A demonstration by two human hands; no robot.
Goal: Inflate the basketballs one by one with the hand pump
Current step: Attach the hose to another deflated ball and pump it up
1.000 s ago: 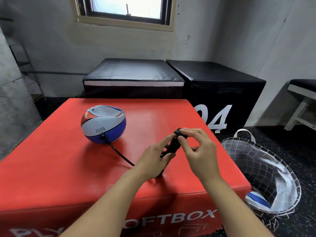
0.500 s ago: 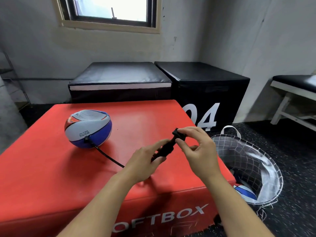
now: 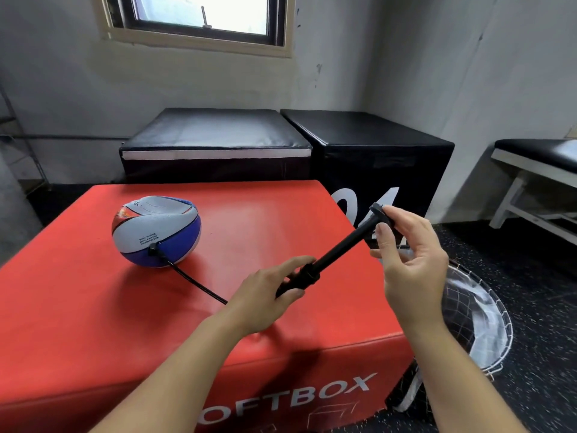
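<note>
Head view: the left hand [image 3: 265,295] grips the barrel of the hand pump [image 3: 331,259], and the right hand [image 3: 409,254] pinches its extended T-handle. The hose runs to a soft, underinflated basketball [image 3: 156,229] on the red soft box [image 3: 93,307]. The pump looks light and rigid; steady the barrel.
</note>
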